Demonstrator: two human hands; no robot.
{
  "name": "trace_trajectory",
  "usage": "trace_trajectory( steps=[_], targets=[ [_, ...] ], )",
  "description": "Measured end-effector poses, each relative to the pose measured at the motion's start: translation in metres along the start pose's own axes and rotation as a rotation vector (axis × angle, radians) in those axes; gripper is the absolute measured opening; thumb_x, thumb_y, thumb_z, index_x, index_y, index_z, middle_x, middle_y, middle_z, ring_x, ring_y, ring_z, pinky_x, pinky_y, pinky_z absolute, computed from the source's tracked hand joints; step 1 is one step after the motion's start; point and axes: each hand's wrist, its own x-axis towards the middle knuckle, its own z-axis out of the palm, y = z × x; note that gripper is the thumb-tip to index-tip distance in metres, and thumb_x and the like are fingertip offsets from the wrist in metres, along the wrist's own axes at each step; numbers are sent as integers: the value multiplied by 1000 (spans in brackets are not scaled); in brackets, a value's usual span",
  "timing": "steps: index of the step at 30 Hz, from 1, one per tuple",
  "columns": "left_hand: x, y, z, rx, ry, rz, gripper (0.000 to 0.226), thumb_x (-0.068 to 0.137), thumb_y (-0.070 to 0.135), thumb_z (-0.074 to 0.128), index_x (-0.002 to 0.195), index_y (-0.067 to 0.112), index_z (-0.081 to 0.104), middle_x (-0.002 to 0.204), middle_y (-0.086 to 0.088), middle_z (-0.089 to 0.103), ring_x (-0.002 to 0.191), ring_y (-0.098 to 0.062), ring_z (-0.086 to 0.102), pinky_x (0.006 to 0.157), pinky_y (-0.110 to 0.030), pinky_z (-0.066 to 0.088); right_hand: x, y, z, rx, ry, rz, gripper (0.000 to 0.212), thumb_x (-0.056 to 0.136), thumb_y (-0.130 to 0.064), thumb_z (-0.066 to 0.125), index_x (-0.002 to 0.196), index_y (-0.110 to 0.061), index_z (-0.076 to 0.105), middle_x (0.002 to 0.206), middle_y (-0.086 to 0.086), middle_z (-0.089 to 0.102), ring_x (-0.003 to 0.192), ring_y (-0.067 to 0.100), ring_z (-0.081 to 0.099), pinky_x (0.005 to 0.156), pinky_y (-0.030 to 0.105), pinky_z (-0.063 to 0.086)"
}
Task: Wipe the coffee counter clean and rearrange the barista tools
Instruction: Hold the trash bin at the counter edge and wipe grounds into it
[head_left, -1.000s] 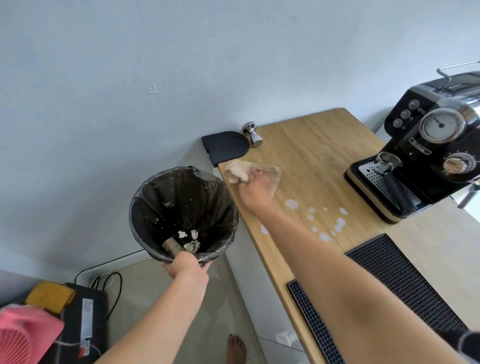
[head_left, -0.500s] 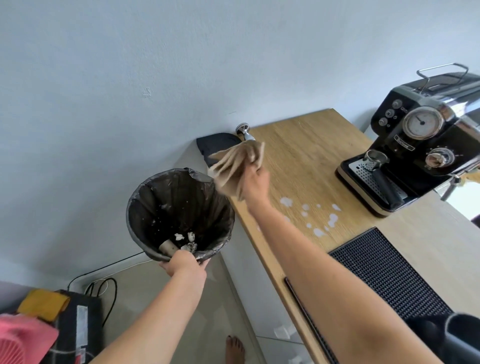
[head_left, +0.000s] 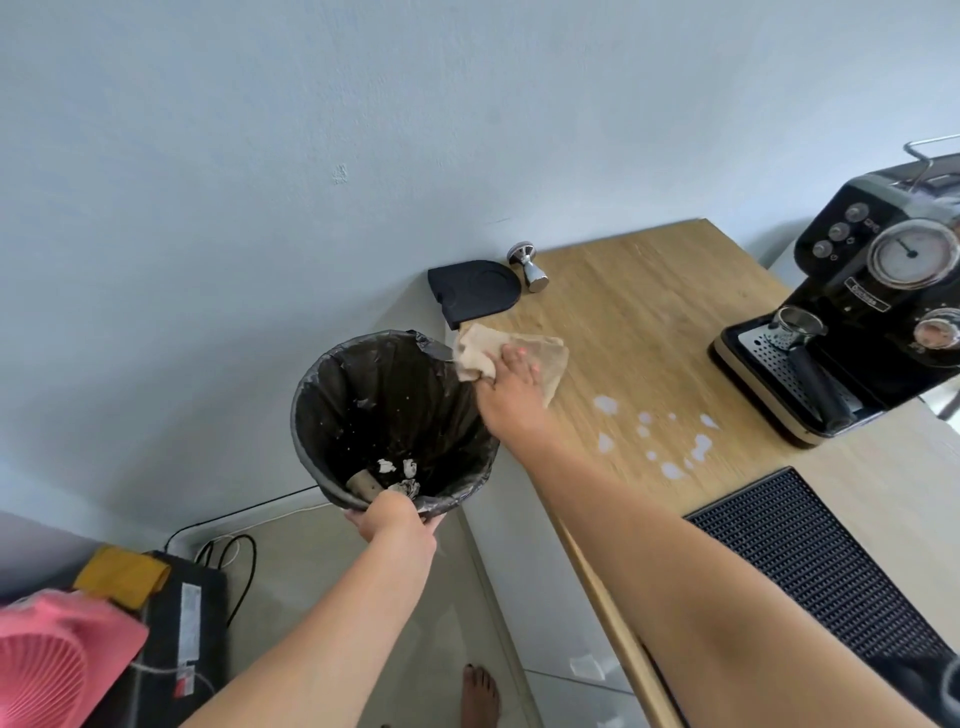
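My right hand (head_left: 511, 387) presses a beige cloth (head_left: 545, 364) flat on the wooden counter (head_left: 649, 312) at its left edge; one cloth corner hangs over the rim of the bin. My left hand (head_left: 395, 519) grips the near rim of a black-lined waste bin (head_left: 384, 405), held up beside the counter edge. White spill spots (head_left: 670, 441) lie on the wood to the right of the cloth. A black tamping mat (head_left: 472, 288) and a steel tamper (head_left: 530, 267) sit at the counter's back left corner.
A black espresso machine (head_left: 872, 291) with a portafilter (head_left: 800, 338) stands at the right. A black ribbed bar mat (head_left: 810, 561) lies near the front edge. On the floor at left are a pink fan (head_left: 52, 665), a black box (head_left: 176, 623) and cables. A bare foot (head_left: 480, 693) shows below.
My right hand lifted the cloth and shook it over the bin, then laid it back down flat on the counter's left edge. The bin stayed held by my left hand.
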Motion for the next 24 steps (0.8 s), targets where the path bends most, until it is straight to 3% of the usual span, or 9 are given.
trace_trajectory(
  steps=[2, 3, 4, 6, 9, 12, 15, 21, 24],
  targets=[
    [-8, -2, 0, 54, 20, 42, 45, 106, 34, 32, 150, 26, 32, 153, -12, 40, 137, -40, 40, 102, -64, 40, -11, -25, 20, 115, -31, -57, 52, 101, -25, 36, 152, -15, 34, 161, 11, 28, 151, 27, 15, 124, 42, 4],
    [-9, -4, 1, 101, 31, 76, 43, 106, 32, 32, 149, 29, 33, 153, -12, 41, 136, -40, 41, 102, -64, 39, -16, -37, 27, 230, -59, -60, 47, 100, -23, 38, 147, -15, 43, 151, 12, 43, 144, 29, 32, 121, 43, 19],
    [-11, -4, 0, 153, 29, 107, 42, 106, 31, 32, 149, 29, 34, 152, -12, 41, 136, -41, 41, 103, -65, 39, -22, -49, 33, 364, -89, -44, 42, 99, -23, 40, 138, -15, 53, 133, 12, 58, 125, 28, 52, 108, 43, 37],
    [-8, -1, 1, 182, -12, 106, 43, 106, 25, 34, 149, 25, 35, 151, -13, 42, 134, -41, 44, 98, -63, 44, -30, -68, 36, 586, -155, 50, 33, 99, -29, 43, 123, -15, 61, 100, 6, 67, 89, 20, 61, 77, 37, 48],
    [1, 2, -4, 320, -61, 98, 47, 103, 12, 37, 150, 11, 35, 146, -18, 48, 110, -37, 59, 67, -42, 55, -29, -80, 23, 809, -180, 230, 35, 98, -39, 46, 114, -12, 62, 108, 11, 68, 101, 28, 64, 90, 44, 49],
    [-9, 7, 2, 234, -24, 83, 43, 106, 25, 30, 150, 22, 34, 151, -9, 44, 129, -39, 49, 89, -54, 50, -18, -75, -11, 995, -71, 289, 26, 100, -36, 48, 102, -12, 59, 102, 11, 68, 98, 26, 64, 90, 42, 51],
    [-8, 11, 7, 115, 24, 27, 45, 106, 40, 23, 149, 31, 34, 150, -5, 46, 131, -40, 48, 90, -63, 43, 1, -56, -61, 1001, 99, 283, 24, 103, -33, 44, 93, -15, 57, 95, 10, 66, 88, 22, 62, 75, 34, 51],
    [-6, 10, 12, -27, 36, -14, 42, 107, 32, 27, 148, 36, 34, 153, -9, 41, 135, -42, 42, 101, -65, 40, 34, 3, -118, 696, 506, 210, 19, 102, -34, 44, 98, -24, 60, 79, -8, 62, 70, 9, 56, 70, 34, 46],
    [0, 9, 13, -42, 41, -20, 43, 108, 34, 24, 150, 38, 30, 155, -8, 38, 137, -42, 39, 101, -64, 39, 46, 24, -109, 382, 487, 134, 28, 99, -27, 41, 120, -20, 59, 99, 1, 67, 80, 18, 58, 73, 33, 42]
  ],
)
